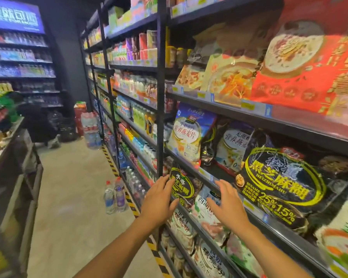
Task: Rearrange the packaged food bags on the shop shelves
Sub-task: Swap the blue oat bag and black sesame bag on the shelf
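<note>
Both hands are raised to the shelves, fingers spread wide and gripping nothing. The left hand lies at the left edge of a small black sesame bag, which stands on a lower shelf beside the black upright post. The right hand is just right of the bag, in front of the shelf rail.

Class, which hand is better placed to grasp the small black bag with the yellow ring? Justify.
Likely the left hand: its open fingers reach the small black bag at its left edge. The right hand hovers open further right, before a pale bag.
</note>
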`<action>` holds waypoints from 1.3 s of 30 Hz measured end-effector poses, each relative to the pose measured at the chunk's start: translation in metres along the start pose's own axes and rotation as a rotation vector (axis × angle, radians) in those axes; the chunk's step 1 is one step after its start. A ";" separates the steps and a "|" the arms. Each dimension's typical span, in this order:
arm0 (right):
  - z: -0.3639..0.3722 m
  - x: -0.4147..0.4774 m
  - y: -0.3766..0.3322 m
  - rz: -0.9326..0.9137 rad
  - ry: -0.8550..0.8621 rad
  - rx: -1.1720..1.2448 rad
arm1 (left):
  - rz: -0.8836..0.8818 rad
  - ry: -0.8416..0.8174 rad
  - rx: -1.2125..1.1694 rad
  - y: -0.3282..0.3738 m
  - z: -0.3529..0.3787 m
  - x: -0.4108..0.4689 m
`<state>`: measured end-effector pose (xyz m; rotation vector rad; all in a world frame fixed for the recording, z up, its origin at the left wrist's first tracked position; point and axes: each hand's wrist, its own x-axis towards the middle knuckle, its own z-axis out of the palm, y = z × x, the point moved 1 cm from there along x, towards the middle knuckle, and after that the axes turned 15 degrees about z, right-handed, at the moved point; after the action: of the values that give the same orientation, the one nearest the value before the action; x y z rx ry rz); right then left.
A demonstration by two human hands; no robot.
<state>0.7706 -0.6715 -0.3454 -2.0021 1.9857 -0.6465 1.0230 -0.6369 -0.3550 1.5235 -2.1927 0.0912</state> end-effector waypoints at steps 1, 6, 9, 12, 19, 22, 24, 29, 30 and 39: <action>0.002 0.012 -0.006 0.007 0.018 0.007 | 0.016 0.015 -0.021 -0.011 0.004 0.016; 0.020 0.073 -0.032 0.078 0.070 0.065 | 0.072 0.068 -0.124 -0.073 0.018 0.106; 0.032 0.116 -0.050 0.114 0.113 0.075 | 0.145 0.088 -0.183 -0.111 0.019 0.163; 0.042 0.157 -0.071 0.212 0.138 0.116 | 0.209 0.069 -0.210 -0.155 0.020 0.221; 0.069 0.226 -0.108 0.364 0.189 0.149 | 0.289 0.161 -0.511 -0.225 0.025 0.323; 0.078 0.247 -0.116 0.435 0.200 0.185 | 0.244 0.142 -0.599 -0.250 0.042 0.360; 0.083 0.257 -0.120 0.486 0.232 0.252 | 0.185 0.106 -0.661 -0.264 0.062 0.381; 0.084 0.272 -0.124 0.614 0.249 0.466 | 0.080 0.058 -0.777 -0.267 0.084 0.409; 0.085 0.273 -0.123 0.628 0.231 0.460 | 0.057 0.063 -0.787 -0.263 0.078 0.410; 0.092 0.279 -0.119 0.614 0.225 0.453 | -0.225 -0.078 -1.024 -0.276 0.098 0.428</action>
<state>0.9121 -0.9552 -0.3317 -1.0250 2.1637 -1.0657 1.1210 -1.1456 -0.3236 1.1217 -1.6241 -1.0078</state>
